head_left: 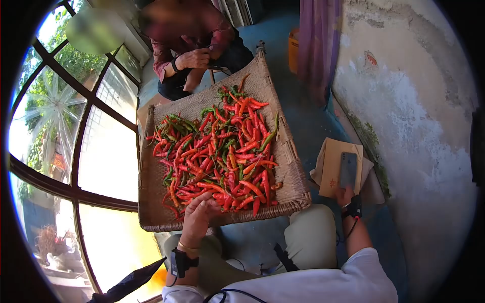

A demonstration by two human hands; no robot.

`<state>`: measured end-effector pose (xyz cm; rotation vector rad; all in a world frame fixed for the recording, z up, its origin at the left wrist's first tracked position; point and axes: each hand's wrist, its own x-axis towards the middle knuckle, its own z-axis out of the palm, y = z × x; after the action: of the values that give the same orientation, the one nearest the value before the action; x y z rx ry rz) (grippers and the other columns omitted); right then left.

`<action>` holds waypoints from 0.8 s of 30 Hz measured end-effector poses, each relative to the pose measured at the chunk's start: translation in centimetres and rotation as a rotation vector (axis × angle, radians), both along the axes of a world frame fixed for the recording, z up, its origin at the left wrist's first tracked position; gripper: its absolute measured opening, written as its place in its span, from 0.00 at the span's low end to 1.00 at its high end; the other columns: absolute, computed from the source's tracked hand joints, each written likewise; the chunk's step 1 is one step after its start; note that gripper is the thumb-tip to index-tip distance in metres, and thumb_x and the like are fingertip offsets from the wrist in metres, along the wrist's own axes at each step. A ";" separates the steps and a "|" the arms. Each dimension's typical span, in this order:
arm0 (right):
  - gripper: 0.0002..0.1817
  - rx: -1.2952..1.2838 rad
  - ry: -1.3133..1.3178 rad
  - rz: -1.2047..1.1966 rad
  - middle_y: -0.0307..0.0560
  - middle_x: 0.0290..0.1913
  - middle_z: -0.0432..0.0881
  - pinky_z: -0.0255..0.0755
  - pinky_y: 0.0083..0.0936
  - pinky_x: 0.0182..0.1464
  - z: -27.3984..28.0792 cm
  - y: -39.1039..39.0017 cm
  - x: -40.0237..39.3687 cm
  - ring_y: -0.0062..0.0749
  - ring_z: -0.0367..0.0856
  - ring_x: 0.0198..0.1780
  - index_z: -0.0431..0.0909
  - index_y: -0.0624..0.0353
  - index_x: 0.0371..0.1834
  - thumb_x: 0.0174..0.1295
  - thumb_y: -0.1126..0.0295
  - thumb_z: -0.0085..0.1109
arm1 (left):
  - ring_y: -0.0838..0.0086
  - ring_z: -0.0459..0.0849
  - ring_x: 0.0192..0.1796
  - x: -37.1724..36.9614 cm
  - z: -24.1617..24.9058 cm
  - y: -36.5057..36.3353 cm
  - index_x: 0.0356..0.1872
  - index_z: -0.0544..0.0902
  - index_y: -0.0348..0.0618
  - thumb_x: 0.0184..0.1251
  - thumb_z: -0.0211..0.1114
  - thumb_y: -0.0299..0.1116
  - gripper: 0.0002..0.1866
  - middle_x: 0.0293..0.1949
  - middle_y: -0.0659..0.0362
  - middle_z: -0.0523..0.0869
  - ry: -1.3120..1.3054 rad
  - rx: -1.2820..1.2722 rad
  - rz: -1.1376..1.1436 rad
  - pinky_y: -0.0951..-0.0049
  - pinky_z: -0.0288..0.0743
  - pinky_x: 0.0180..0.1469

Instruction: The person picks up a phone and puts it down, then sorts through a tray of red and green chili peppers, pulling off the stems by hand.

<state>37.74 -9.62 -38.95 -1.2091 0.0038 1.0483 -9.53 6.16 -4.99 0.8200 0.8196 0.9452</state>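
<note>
Red, orange and green chili peppers lie heaped in a large woven basket tray. My left hand is over the tray's near edge, its fingers drawn together beside the peppers; whatever is between the fingertips is too small to name. Off to the right, a dark phone is over a brown cardboard piece. My right hand has its fingers closed at the phone's lower end, with the fingertips partly hidden.
Across the tray sits a person in a dark red shirt, hands near their knees. A framed window runs along the left. On the right are a worn wall, a purple curtain and an orange container.
</note>
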 end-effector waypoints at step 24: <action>0.12 0.430 -0.527 0.851 0.41 0.29 0.77 0.71 0.14 0.28 45.8 4.2 -21.8 0.19 0.75 0.26 0.71 0.62 0.41 0.60 0.66 0.47 | 0.79 0.79 0.36 -3.9 2.0 -2.5 0.45 0.74 0.38 0.62 0.54 0.30 0.12 0.34 0.62 0.79 0.199 0.182 -0.087 0.78 0.75 0.40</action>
<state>15.92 -5.39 6.82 -1.0559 -1.1733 1.3164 -13.39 3.68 -3.00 1.1124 0.8700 0.8791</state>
